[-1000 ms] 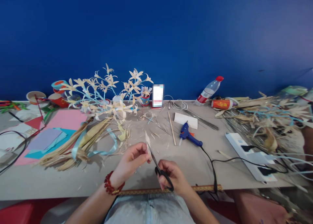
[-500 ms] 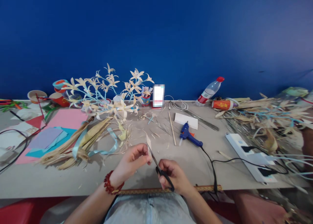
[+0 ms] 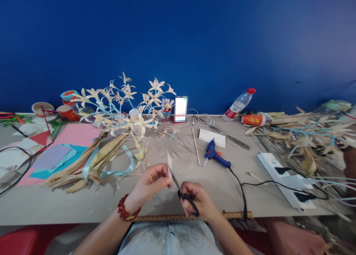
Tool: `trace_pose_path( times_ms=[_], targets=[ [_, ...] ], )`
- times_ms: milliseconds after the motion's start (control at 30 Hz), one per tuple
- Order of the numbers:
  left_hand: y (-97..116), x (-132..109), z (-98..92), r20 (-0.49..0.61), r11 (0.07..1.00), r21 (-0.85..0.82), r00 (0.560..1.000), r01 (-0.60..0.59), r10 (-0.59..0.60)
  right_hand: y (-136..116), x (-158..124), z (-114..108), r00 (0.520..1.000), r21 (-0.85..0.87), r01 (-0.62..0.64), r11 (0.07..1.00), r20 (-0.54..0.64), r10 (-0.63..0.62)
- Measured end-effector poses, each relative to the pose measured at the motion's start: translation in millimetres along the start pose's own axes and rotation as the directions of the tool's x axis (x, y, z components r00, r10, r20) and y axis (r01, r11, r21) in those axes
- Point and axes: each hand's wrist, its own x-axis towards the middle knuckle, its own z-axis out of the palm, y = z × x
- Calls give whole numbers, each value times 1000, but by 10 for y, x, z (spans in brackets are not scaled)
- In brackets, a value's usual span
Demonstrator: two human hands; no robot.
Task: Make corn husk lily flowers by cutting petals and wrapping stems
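Note:
Between thumb and fingers, my left hand [image 3: 155,180] pinches a pale piece of dried husk [image 3: 170,162], whose pointed tip stands up above the fingers. My right hand [image 3: 196,199] is closed round the black handles of a pair of scissors [image 3: 187,199]. The blades point up and left and lie against the husk piece; whether they are parted is hard to make out. Beyond my hands, thin husk scraps [image 3: 178,154] are strewn on the grey table [image 3: 125,206]. Pale husk flowers on blue stems [image 3: 119,106] stand at the back left.
To the right lie a blue glue gun [image 3: 217,154], a wooden stick [image 3: 196,147], a white power strip [image 3: 286,180] and black cables. A bottle [image 3: 239,104] leans against the blue wall. On the left are a dried husk bundle [image 3: 80,169], a light blue ribbon [image 3: 122,169] and coloured paper [image 3: 52,156].
The husk piece's tip has shifted slightly to the right at the scissor blades. Both hands keep nearly the same place and grip.

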Motion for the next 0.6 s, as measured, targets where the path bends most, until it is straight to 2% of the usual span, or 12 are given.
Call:
trace_pose_path(
  times_ms=[433,600],
  targets=[
    [-25,14,-67,78,998,-51,996,-30,34,-98,50,-146,999,-169,-28,985,-41,21],
    [-11,5,-56,87,998,-66,996,-5,11,-182,108,-163,996,-142,-12,990,-93,-2]
  ],
)
